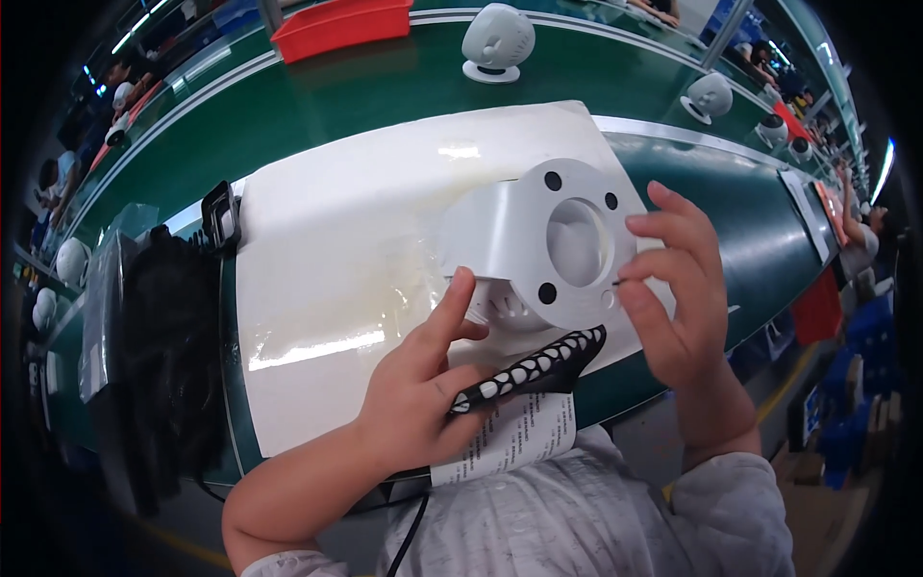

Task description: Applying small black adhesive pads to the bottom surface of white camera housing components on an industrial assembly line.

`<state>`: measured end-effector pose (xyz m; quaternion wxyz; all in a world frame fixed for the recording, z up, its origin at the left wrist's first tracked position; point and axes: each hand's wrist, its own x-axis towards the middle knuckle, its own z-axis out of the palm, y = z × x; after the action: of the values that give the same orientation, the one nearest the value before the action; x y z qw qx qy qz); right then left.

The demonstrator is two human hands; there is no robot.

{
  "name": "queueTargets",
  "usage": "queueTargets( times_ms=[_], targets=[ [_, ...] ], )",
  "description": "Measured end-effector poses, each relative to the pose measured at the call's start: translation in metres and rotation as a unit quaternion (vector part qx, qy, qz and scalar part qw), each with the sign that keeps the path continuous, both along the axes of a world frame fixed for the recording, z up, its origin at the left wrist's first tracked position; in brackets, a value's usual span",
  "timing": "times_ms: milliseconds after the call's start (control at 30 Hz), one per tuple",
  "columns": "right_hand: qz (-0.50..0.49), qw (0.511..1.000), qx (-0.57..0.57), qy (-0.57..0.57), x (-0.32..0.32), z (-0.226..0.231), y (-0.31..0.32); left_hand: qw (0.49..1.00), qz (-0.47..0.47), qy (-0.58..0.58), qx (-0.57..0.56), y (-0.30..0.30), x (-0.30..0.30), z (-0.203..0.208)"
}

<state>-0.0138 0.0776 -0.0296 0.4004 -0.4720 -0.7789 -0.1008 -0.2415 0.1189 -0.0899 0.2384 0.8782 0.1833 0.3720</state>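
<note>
A white desk fan [486, 226] lies on its side, its ring-shaped base [567, 314] facing up toward me. Three round black pads, one of them a foot pad [548, 292], sit on that base, and a bare round recess shows at its lower right. My left hand [423, 385] grips a black strip with white round holes [529, 371] between its lower fingers, while its index finger rests against the fan. Beside the base's right edge, my right hand [678, 288] pinches a small dark pad [618, 282] between thumb and fingertip, close to the recess.
A white board [317, 288] lies under the fan on the green bench. Black bags [173, 356] stand at the left. On the green conveyor [385, 91] beyond are another white fan [498, 43] and a red bin [341, 27]. Printed paper [510, 447] hangs at the near edge.
</note>
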Motion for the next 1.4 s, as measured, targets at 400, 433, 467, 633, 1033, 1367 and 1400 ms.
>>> queueTargets(
  times_ms=[400,433,467,633,1033,1367,1400],
  targets=[
    [0.024,0.998,-0.055,-0.020,0.003,0.006,-0.001,0.999,0.018,-0.029,-0.028,0.001,0.004,-0.002],
    [0.023,0.998,-0.055,-0.019,0.003,0.007,-0.003,0.999,0.017,-0.029,-0.028,0.002,0.004,-0.003],
    [0.020,0.997,-0.056,-0.045,0.003,0.011,-0.004,0.999,0.014,-0.034,-0.021,0.003,0.004,-0.004],
    [0.009,0.993,-0.021,-0.120,0.010,0.018,-0.008,1.000,0.019,-0.019,-0.010,0.003,0.006,-0.002],
    [-0.107,0.937,-0.134,-0.304,-0.007,0.031,-0.034,0.999,0.023,-0.021,-0.022,-0.002,0.006,0.002],
    [0.025,0.995,-0.095,0.007,0.029,0.021,0.010,0.999,0.023,-0.008,-0.036,0.003,0.005,0.001],
    [-0.004,0.985,-0.114,0.128,0.033,0.019,0.021,0.999,0.023,-0.013,-0.034,0.003,0.005,0.002]
  ],
)
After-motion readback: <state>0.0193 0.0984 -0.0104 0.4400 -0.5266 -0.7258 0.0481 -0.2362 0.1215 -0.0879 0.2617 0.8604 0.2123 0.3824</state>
